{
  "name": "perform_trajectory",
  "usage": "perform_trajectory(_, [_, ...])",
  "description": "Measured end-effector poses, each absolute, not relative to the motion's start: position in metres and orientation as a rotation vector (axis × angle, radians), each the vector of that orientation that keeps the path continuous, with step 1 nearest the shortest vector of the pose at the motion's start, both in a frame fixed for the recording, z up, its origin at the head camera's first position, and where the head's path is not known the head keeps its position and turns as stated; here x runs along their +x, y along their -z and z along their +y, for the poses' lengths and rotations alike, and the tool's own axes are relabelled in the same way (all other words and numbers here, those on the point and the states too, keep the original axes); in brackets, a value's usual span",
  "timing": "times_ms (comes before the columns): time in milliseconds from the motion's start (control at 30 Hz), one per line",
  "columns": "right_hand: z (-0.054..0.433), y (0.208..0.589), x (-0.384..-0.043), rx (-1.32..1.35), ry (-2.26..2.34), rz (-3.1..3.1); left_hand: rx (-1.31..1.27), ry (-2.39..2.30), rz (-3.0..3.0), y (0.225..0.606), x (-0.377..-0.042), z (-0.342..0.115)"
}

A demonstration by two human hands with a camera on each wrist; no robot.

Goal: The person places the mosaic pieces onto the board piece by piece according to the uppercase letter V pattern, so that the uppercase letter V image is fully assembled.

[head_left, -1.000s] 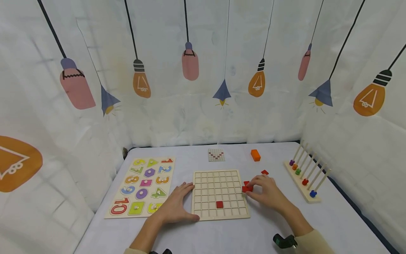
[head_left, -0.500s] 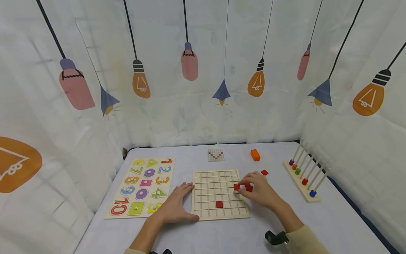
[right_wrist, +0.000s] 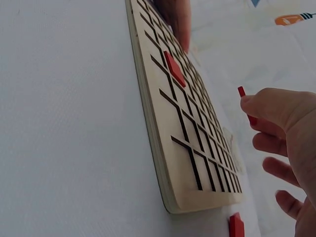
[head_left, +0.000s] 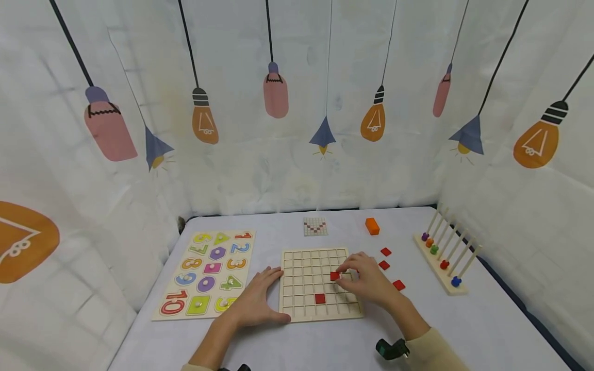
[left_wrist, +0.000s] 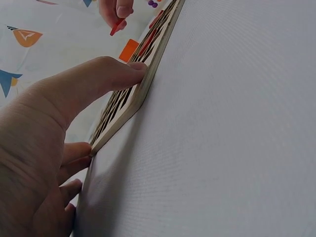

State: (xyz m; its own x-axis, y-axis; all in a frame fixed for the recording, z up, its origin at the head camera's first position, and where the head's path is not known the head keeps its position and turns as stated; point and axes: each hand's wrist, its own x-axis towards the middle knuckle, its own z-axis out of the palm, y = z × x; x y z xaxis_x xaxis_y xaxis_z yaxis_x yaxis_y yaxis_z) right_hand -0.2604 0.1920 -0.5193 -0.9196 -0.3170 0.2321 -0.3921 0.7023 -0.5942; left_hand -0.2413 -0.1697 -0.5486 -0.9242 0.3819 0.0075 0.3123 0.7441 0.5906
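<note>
Red square tile [head_left: 334,276] is up off the board right now, clamped between thumb and fingertips of the right grip [head_left: 364,281], over the right half of the wooden grid board [head_left: 301,283]. Right wrist view shows plain air between tile and board, and the tile looks about level with the grid, though I wouldn't swear to the angle. Left grip [head_left: 257,300] isn't pinching anything: fingers well apart from the thumb, at the board's left edge, thumb resting on the near corner.

My two cents on seating it: pick the cell first, and the little pattern card [head_left: 315,226] at the back of the tabletop [head_left: 301,350] is probably worth a glance. Another red tile [head_left: 320,299] lies in the grid, so count rows and columns from it. Then I'd square the tile to the grid lines, touch one edge down and let the rest drop, no forcing. If it lands skewed it'll likely ride up on the lines, so a light fingertip tap should settle it. Three spare tiles [head_left: 384,265] lie right of the board, so mind the wrist around them.
</note>
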Motion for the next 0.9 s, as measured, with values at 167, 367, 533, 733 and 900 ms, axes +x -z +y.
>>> perform_trajectory(167, [0.181, 0.526, -0.263, 0.647, -0.99, -2.782, 0.564, -0.94, 2.819, 0.547, -0.24, -0.17])
perform_trajectory(367, [0.172, 0.529, -0.262, 0.677, -0.997, -2.765, 0.571, -0.944, 2.811, 0.546, -0.24, -0.169])
perform_trajectory(533, [0.164, 0.529, -0.261, 0.74, -0.992, -2.761, 0.545, -0.928, 2.82, 0.546, -0.239, -0.169])
perform_trajectory(733, [0.153, 0.528, -0.262, 0.759, -0.963, -2.796, 0.541, -0.934, 2.825, 0.547, -0.24, -0.17])
perform_trajectory(900, [0.144, 0.528, -0.261, 0.783, -0.955, -2.801, 0.536, -0.941, 2.811, 0.547, -0.24, -0.171])
